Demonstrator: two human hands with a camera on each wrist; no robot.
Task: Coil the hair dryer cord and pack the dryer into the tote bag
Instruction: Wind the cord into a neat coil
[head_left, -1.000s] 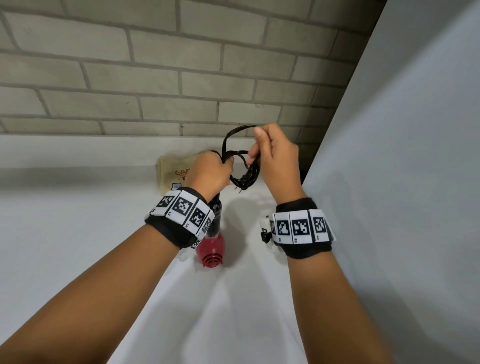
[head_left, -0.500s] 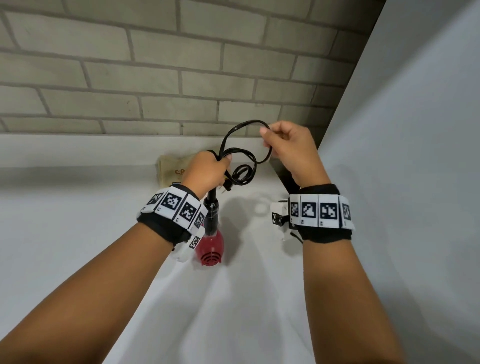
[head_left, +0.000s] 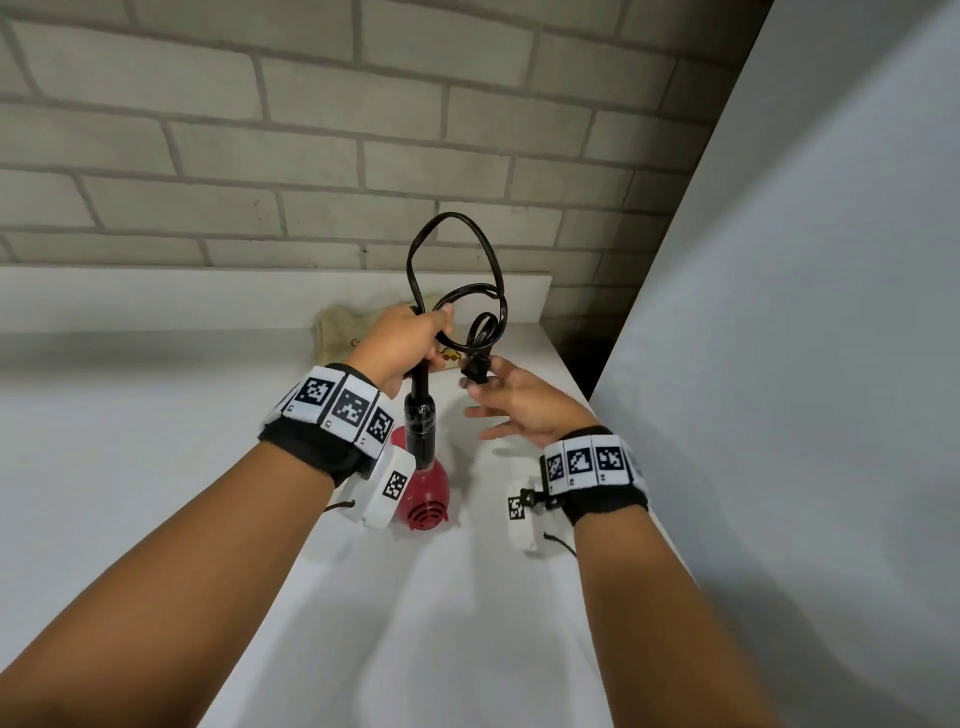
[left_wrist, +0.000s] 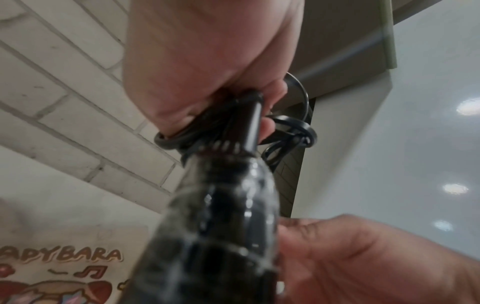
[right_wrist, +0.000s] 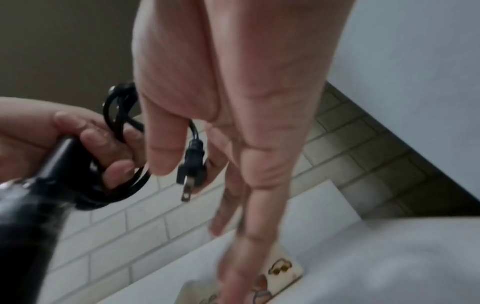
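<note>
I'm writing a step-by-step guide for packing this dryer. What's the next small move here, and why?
Probably the right hand should pinch the dangling black plug and tuck it into the black cord loops the left hand grips above the red hair dryer: the plug hangs loose, fingers open.

- Both forearms are bare, with no sleeves in view.
- The left wrist wears a black fabric band (head_left: 311, 447) ringed by white square tiles (head_left: 340, 408), each printed with a black-and-white coded marker.
- A white rounded camera housing (head_left: 384, 488) hangs under the left band, carrying one more coded marker; a thin black cord trails from it.
- The right wrist wears a matching black band (head_left: 605, 504) topped by a row of white marker tiles (head_left: 589, 462).
- A smaller white housing (head_left: 522, 519) with a marker and a black cord sits beneath the right band.
</note>
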